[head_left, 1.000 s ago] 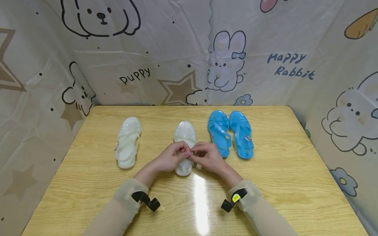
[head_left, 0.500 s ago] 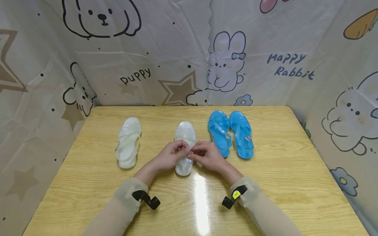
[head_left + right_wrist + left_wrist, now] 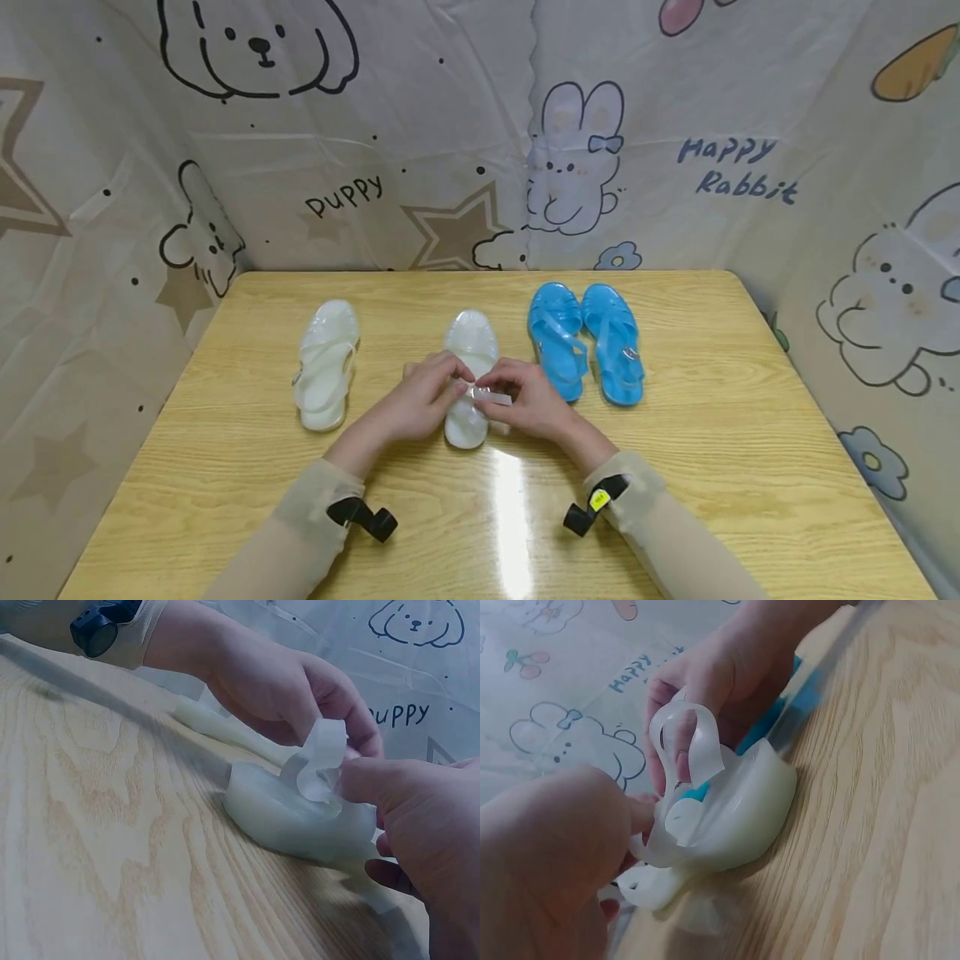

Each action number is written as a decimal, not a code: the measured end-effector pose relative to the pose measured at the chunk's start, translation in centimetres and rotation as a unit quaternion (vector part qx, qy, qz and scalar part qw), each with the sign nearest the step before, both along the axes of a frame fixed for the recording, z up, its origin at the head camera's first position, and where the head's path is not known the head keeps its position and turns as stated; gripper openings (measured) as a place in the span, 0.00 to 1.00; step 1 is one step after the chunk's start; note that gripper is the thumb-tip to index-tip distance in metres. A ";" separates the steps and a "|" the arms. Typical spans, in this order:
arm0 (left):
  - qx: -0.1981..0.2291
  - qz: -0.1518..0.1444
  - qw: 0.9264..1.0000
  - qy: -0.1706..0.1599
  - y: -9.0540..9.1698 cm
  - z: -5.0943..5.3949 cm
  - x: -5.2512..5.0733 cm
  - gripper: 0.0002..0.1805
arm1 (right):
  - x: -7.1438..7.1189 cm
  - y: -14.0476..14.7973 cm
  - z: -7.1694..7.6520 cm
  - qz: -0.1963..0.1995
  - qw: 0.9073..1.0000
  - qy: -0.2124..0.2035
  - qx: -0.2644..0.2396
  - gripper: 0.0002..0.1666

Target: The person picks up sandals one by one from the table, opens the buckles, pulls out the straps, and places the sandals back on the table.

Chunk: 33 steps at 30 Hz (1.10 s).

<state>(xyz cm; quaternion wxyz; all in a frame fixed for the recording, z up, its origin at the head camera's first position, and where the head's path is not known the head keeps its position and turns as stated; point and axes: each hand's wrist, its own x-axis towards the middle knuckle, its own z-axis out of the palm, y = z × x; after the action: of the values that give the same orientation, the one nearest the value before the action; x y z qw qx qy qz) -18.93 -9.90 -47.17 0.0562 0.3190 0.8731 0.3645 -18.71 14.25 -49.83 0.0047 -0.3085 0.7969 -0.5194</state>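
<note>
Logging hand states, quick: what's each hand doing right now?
Left hand: closed, pinching the strap of the center white sandal.
Right hand: closed, pinching that same strap.

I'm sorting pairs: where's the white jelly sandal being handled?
In the head view, the white jelly sandal lies centrally, between the left hand and right hand, left of the blue sandals.

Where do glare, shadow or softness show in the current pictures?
Head: bright glare streaks the table, nearer the wearer than the central white sandal; left wrist: dim and soft, a shadow beneath that sandal; right wrist: also dim, the right hand showing little fine detail.
</note>
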 end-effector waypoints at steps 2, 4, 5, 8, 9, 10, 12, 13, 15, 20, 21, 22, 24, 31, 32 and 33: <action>-0.031 -0.003 0.999 0.024 0.0 0.3 0.0 0.07 | 0.0 0.0 0.1 -0.003 1.000 0.008 0.012 0.11; -0.058 -0.003 0.998 0.040 0.1 0.5 0.0 0.07 | 0.0 -0.1 0.2 -0.004 1.000 0.019 0.023 0.11; -0.068 -0.002 0.997 0.043 0.1 0.7 0.0 0.07 | -0.1 -0.1 0.2 -0.005 0.999 0.027 0.029 0.11; -0.085 0.000 0.995 0.044 0.3 0.8 0.0 0.06 | -0.1 -0.3 0.4 -0.004 0.998 0.051 0.045 0.11; -0.084 0.002 0.996 0.040 0.3 0.8 0.0 0.06 | -0.1 -0.4 0.5 -0.003 0.997 0.058 0.050 0.11; -0.079 0.003 0.996 0.034 0.4 0.7 0.0 0.05 | 0.0 -0.4 0.7 -0.002 0.997 0.064 0.053 0.11; -0.060 0.005 0.998 0.017 0.5 0.5 0.0 0.05 | 0.0 -0.6 0.9 -0.001 0.995 0.082 0.061 0.10; -0.048 0.007 0.999 0.008 0.6 0.4 -0.1 0.05 | 0.0 -0.6 1.0 0.000 0.994 0.090 0.063 0.10; -0.021 0.009 1.000 -0.014 0.6 0.2 -0.1 0.05 | -0.1 -0.6 1.1 0.004 0.992 0.108 0.065 0.09; 0.039 0.019 0.996 -0.078 0.3 -0.1 -0.2 0.03 | -0.4 -0.5 1.1 0.024 0.992 0.124 0.030 0.07; 0.053 0.022 0.994 -0.095 0.2 -0.2 -0.2 0.03 | -0.4 -0.4 1.0 0.025 0.992 0.121 0.018 0.06; 0.067 0.026 0.991 -0.110 0.1 -0.4 -0.3 0.03 | -0.5 -0.3 0.9 0.026 0.993 0.116 0.005 0.06; 0.095 0.037 0.985 -0.138 -0.3 -0.5 -0.4 0.03 | -0.6 -0.2 0.7 0.024 0.994 0.107 -0.016 0.06; 0.144 0.029 0.974 -0.174 -1.0 -0.6 -0.7 0.05 | -0.8 0.1 0.3 0.015 0.995 0.096 -0.022 0.05; 0.145 0.025 0.974 -0.174 -1.0 -0.5 -0.7 0.06 | -0.8 0.1 0.3 0.018 0.995 0.098 -0.021 0.05; 0.143 0.022 0.974 -0.173 -1.0 -0.4 -0.7 0.07 | -0.7 0.1 0.3 0.021 0.995 0.099 -0.020 0.06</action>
<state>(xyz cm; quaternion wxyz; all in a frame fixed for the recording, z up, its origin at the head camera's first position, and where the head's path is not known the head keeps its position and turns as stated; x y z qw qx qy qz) -19.62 -10.94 -47.59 0.1520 0.2363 0.7958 0.5364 -19.45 14.35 -49.52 -0.0695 -0.3747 0.7766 -0.5017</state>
